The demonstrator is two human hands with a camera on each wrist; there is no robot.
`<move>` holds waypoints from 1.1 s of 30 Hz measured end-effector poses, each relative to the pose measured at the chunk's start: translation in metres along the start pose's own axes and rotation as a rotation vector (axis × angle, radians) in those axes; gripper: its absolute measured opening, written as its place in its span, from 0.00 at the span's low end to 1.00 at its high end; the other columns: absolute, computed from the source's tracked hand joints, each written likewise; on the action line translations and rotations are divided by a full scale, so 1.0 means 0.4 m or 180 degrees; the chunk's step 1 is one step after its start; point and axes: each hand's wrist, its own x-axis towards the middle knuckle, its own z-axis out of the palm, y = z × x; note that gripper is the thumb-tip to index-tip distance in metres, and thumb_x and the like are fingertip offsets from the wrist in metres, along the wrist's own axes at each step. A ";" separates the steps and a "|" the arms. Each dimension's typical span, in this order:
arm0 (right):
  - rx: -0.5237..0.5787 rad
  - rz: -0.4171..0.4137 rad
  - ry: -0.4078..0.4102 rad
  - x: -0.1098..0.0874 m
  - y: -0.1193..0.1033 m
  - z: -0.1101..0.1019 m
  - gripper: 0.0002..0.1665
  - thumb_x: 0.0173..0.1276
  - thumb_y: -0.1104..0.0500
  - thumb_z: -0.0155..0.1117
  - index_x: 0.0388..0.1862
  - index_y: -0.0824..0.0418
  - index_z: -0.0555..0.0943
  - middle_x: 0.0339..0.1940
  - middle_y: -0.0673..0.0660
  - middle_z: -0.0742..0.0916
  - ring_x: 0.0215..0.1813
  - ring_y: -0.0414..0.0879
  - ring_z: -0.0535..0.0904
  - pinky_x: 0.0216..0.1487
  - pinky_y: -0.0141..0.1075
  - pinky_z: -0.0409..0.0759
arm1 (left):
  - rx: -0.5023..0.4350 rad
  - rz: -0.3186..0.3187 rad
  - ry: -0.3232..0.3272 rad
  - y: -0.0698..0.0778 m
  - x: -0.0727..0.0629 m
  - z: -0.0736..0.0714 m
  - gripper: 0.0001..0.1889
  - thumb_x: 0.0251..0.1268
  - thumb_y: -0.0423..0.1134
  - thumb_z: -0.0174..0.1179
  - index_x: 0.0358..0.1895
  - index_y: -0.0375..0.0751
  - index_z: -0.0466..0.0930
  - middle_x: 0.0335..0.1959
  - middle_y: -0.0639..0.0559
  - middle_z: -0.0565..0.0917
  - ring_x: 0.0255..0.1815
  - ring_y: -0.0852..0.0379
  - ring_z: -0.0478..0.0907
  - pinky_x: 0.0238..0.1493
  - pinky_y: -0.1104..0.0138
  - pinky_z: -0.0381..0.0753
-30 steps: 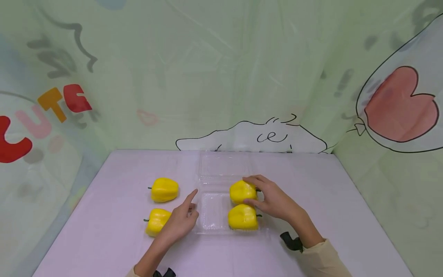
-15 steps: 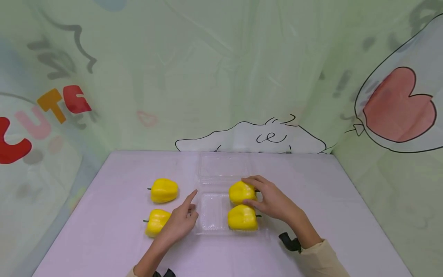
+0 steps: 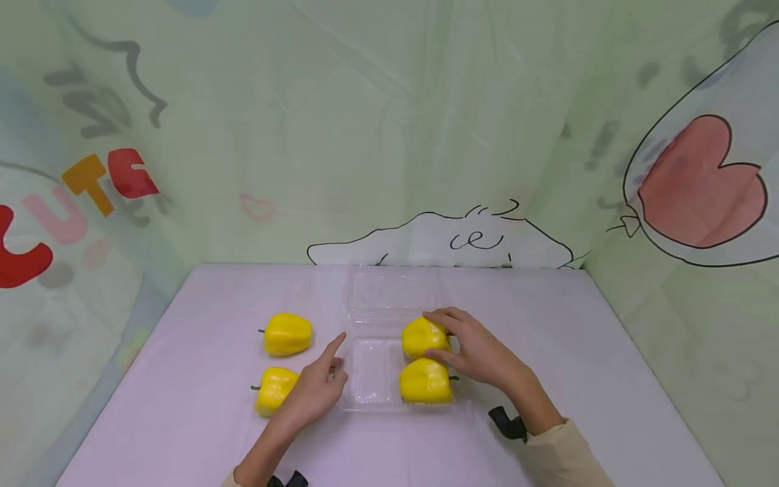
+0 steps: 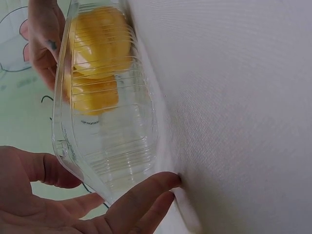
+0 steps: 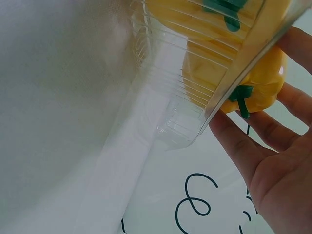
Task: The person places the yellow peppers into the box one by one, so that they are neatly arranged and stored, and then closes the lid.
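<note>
A clear plastic clamshell container (image 3: 375, 373) stands unfolded, its lid (image 3: 392, 291) lying back toward the wall. Two yellow bell peppers sit in its right half. My right hand (image 3: 475, 345) grips the far bell pepper (image 3: 420, 337), thumb in front and fingers behind. The near bell pepper (image 3: 425, 381) lies just below that thumb, and green stems show in the right wrist view. At the container's left side is my left hand (image 3: 318, 389), forefinger extended along the rim. In the left wrist view its thumb (image 4: 58, 175) is close to the rim and other fingers (image 4: 146, 195) reach the tabletop.
Left of the container, one yellow bell pepper (image 3: 288, 334) lies on the white table (image 3: 195, 379). Another bell pepper (image 3: 275, 391) is partly behind my left hand. A printed curtain (image 3: 365, 135) encloses the table's back and sides.
</note>
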 end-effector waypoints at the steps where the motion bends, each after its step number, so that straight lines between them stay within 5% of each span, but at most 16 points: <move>1: -0.0007 0.0000 0.0002 0.000 0.000 0.000 0.41 0.69 0.47 0.76 0.77 0.58 0.75 0.74 0.61 0.80 0.72 0.60 0.78 0.73 0.59 0.79 | 0.0001 -0.0004 -0.0001 0.000 0.000 0.000 0.35 0.76 0.36 0.51 0.85 0.50 0.58 0.69 0.32 0.81 0.71 0.34 0.79 0.69 0.36 0.79; 33: -0.0100 0.0024 -0.0012 0.006 -0.006 0.005 0.40 0.70 0.48 0.75 0.77 0.60 0.75 0.76 0.63 0.79 0.76 0.65 0.75 0.76 0.62 0.74 | 0.0010 -0.0082 -0.0093 0.007 0.002 -0.011 0.35 0.78 0.38 0.49 0.86 0.54 0.56 0.69 0.34 0.81 0.69 0.37 0.80 0.64 0.40 0.82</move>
